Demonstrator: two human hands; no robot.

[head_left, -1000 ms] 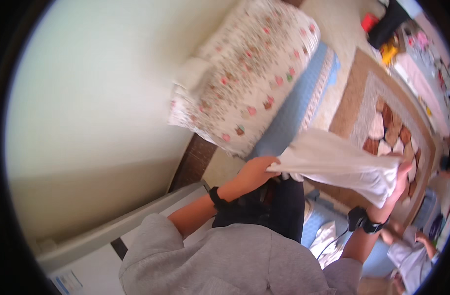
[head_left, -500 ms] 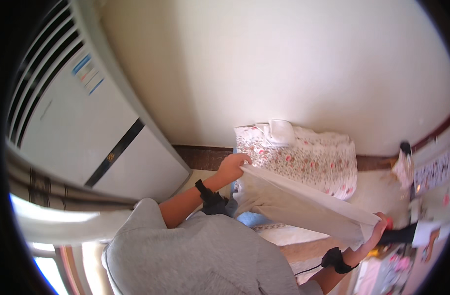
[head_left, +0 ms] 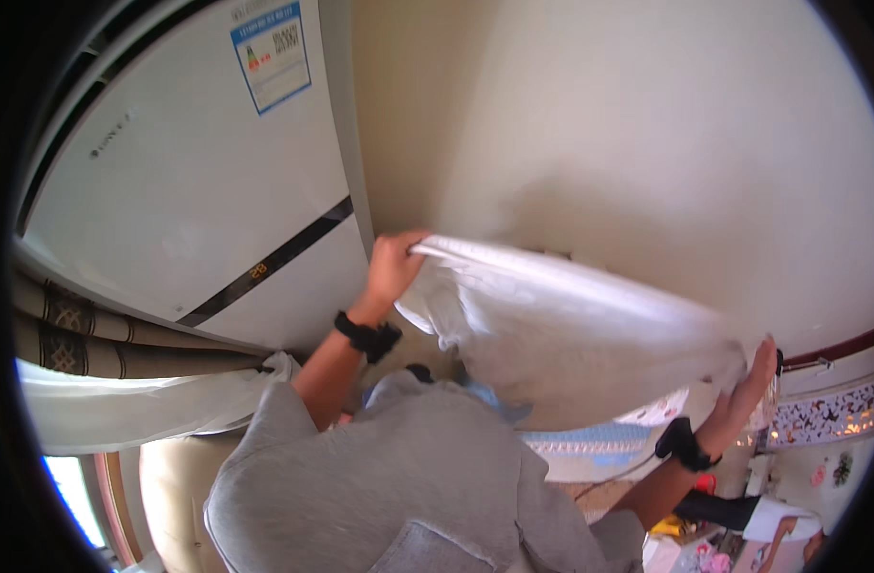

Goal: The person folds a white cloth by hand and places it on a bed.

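Note:
A broad white cloth is stretched between my two hands, sloping down from left to right. My left hand pinches its upper left corner, fingers closed. At the other end, my right hand grips the far right corner, slightly smeared by motion. The lower part of the cloth hangs in loose folds and covers most of the floral-patterned fabric behind it. Each of my wrists carries a black strap.
On the left stands a tall white floor air conditioner, with a brown and white curtain beside it. A pale wall rises ahead. Another person in a white top is at the lower right, near assorted items.
Both hands have risen with the cloth, the left one also moving left. The cloth has spread wider and now hides most of the floral fabric. My view has shifted toward the air conditioner.

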